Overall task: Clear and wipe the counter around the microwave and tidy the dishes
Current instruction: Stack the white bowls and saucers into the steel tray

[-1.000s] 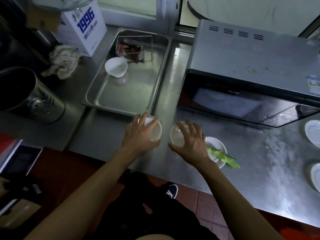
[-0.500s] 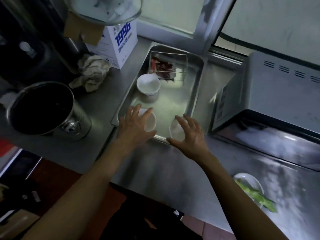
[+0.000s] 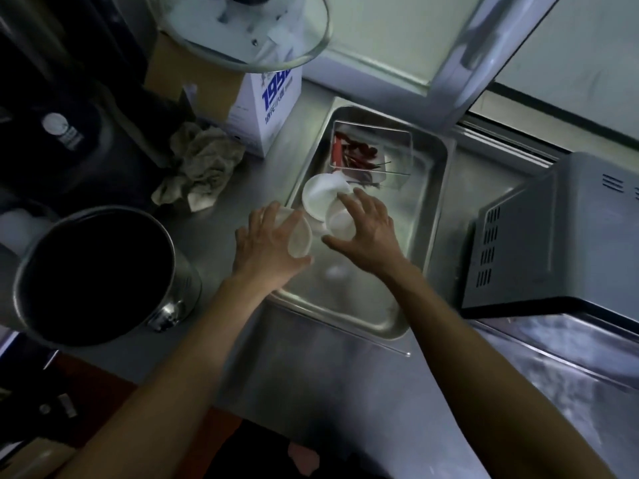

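Head view: left hand [image 3: 268, 243] grips small bowl [image 3: 299, 236], right hand [image 3: 363, 233] grips second bowl [image 3: 340, 219], both over steel tray [image 3: 434, 209]. Advice: lower level beside white bowl [image 3: 320, 193], avoid clinking, release after contact.

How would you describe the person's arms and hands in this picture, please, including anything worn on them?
Both arms are bare from the bottom edge of the picture up to the hands, with no sleeve showing. The left hand and the right hand wear no gloves, and no watch, ring or bracelet shows on either wrist or on the fingers.
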